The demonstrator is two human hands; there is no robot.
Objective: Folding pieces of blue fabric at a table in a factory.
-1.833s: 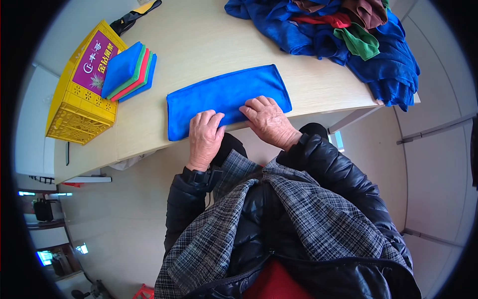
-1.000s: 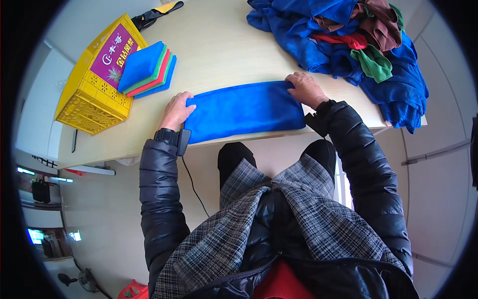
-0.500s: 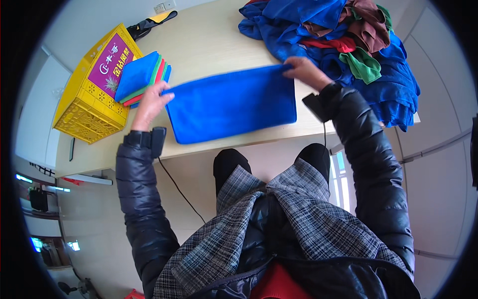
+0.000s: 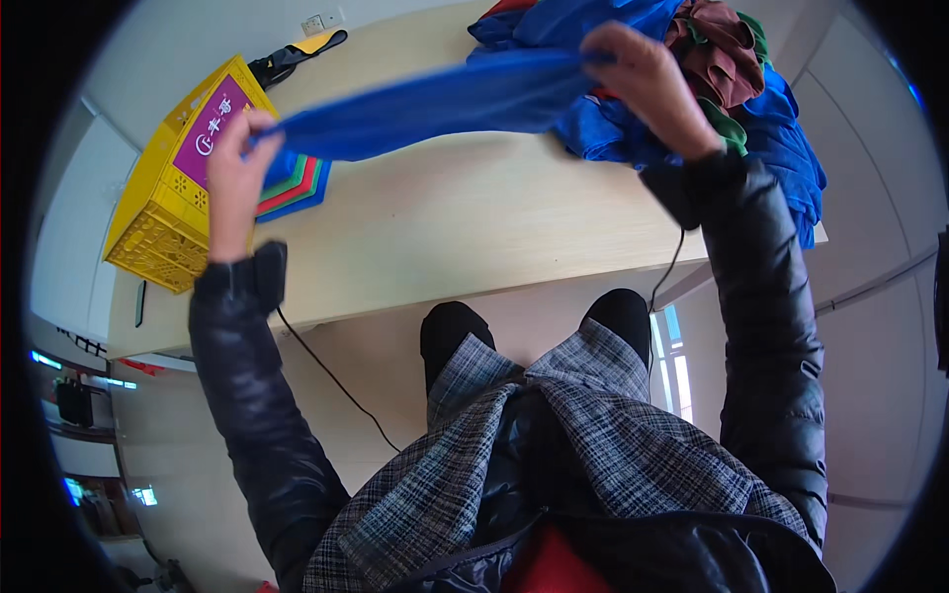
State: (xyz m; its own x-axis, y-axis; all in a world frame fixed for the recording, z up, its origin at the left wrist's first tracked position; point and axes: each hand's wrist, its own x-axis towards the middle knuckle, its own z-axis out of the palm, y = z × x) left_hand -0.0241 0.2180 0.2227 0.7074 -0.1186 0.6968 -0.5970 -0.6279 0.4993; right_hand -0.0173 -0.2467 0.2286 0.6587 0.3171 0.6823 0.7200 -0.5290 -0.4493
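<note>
A blue cloth is stretched between my two hands above the table, blurred by motion. My left hand pinches its left end, close to the yellow crate. The right end is gripped by my right hand, in front of the heap of cloths. Below my left hand lies a stack of folded cloths in blue, green and red, partly hidden by the hand and the held cloth.
A yellow plastic crate with a purple label stands at the table's left. Crumpled blue, brown, green and red cloths pile up at the right. A black and yellow item lies at the back, below a wall socket. Wooden table.
Both hands have lifted the blue cloth up and away from me, off the table's front area. They have spread apart, and the cloth now billows instead of hanging flat.
</note>
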